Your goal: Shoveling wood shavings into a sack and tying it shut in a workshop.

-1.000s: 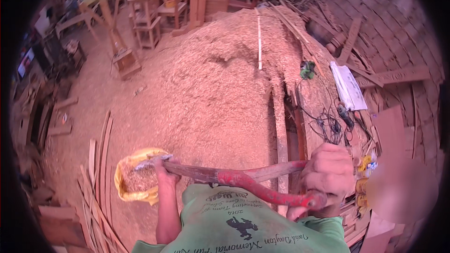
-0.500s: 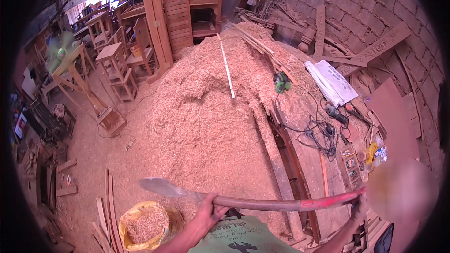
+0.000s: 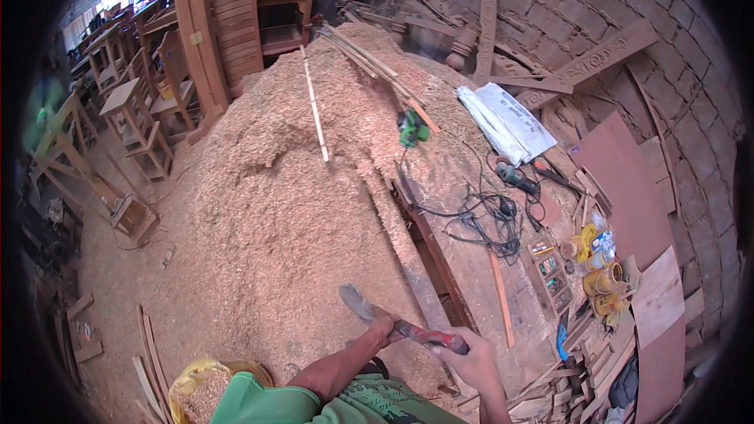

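I hold a shovel by its shaft in both hands. Its grey metal blade (image 3: 357, 302) points away and left, over the edge of a large heap of wood shavings (image 3: 298, 212). My left hand (image 3: 383, 330) is wrapped round the shaft close to the blade. My right hand (image 3: 471, 361) grips the red end of the handle, farther right and nearer to me. The blade looks bare of shavings. At my lower left is a yellow sack (image 3: 188, 381) with shavings inside, partly hidden by my green sleeve.
Right of the heap is a wooden workbench (image 3: 463, 228) with a green power tool (image 3: 411, 129), an angle grinder (image 3: 517, 178), tangled black cords (image 3: 495, 224) and a compartment tray (image 3: 551, 276). A long pale stick (image 3: 314, 106) lies on the heap. Wood strips (image 3: 149, 353) lie near the sack.
The shovel has swung from lying crosswise to pointing away from me, its blade moving right. My right hand has come inward, nearer my left. The view has turned right.
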Motion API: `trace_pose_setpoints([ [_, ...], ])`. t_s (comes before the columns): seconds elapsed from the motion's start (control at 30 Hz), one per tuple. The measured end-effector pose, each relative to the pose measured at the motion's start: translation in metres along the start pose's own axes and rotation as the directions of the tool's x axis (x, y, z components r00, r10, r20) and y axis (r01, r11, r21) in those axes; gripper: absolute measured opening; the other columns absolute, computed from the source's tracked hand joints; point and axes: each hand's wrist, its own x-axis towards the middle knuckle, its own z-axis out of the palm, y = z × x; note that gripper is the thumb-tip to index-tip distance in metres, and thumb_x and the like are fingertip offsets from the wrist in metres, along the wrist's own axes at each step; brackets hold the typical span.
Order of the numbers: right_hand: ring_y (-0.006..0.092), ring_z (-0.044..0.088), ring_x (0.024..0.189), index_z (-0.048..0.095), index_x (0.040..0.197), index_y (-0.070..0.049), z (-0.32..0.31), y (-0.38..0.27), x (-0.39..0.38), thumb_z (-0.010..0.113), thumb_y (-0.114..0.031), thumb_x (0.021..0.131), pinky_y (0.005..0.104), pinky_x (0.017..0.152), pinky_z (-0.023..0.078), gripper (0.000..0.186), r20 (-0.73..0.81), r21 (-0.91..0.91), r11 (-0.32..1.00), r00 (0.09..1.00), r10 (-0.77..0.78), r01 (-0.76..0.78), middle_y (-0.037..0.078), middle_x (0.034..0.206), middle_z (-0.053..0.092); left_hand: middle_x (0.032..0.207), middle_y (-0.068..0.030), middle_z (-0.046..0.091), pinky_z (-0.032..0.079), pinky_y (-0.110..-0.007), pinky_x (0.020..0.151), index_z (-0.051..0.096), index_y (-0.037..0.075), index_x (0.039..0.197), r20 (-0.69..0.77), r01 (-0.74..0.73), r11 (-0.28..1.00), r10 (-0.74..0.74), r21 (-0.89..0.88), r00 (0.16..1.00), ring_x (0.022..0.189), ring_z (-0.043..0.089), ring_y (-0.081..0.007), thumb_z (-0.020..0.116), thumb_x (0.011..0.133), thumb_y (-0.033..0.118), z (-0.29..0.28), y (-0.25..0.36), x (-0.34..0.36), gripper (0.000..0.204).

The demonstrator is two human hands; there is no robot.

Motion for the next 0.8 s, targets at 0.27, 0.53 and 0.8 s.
trace_pose_setpoints([
  [0.27, 0.0114, 0.061, 0.069, 0.068, 0.092, 0.004, -0.028, 0.136, 0.100, 0.076, -0.024, 0.075, 0.0299, 0.062, 0.048, 0.033, -0.195, 0.186, 0.974, 0.967, 0.163, -0.127, 0.009, 0.073, 0.066, 0.104, -0.0154, 0.063, 0.057, -0.041, 0.076, 0.051, 0.003, 0.119, -0.100, -0.242, 0.963, 0.254, 0.114, 0.962, 0.086, 0.065, -0.0280, 0.047, 0.091, 0.016, -0.088, 0.053, -0.054, 0.031],
  [0.53, 0.0277, 0.065, 0.066, 0.065, 0.088, 0.001, -0.051, 0.231, 0.165, 0.070, -0.037, 0.080, 0.0412, 0.063, 0.049, 0.040, -0.394, -0.413, 0.859, 0.910, 0.132, -0.303, 0.013, 0.073, 0.067, 0.081, -0.0106, 0.059, 0.049, -0.036, 0.049, 0.055, 0.005, 0.102, -0.677, -0.285, 0.958, 0.196, -0.022, 0.709, 0.060, 0.058, -0.0216, 0.049, 0.088, 0.014, -0.304, -0.024, -0.140, 0.018],
  [0.8, 0.0273, 0.063, 0.079, 0.061, 0.105, 0.003, -0.055, 0.277, 0.157, 0.068, -0.036, 0.083, 0.0379, 0.071, 0.048, 0.046, -0.363, -0.241, 0.935, 0.918, 0.162, -0.260, 0.019, 0.090, 0.067, 0.076, -0.0078, 0.058, 0.047, -0.033, 0.053, 0.054, 0.006, 0.104, -0.830, -0.159, 0.985, 0.039, -0.060, 0.557, 0.063, 0.058, -0.0202, 0.052, 0.089, 0.019, -0.343, -0.167, -0.250, 0.019],
])
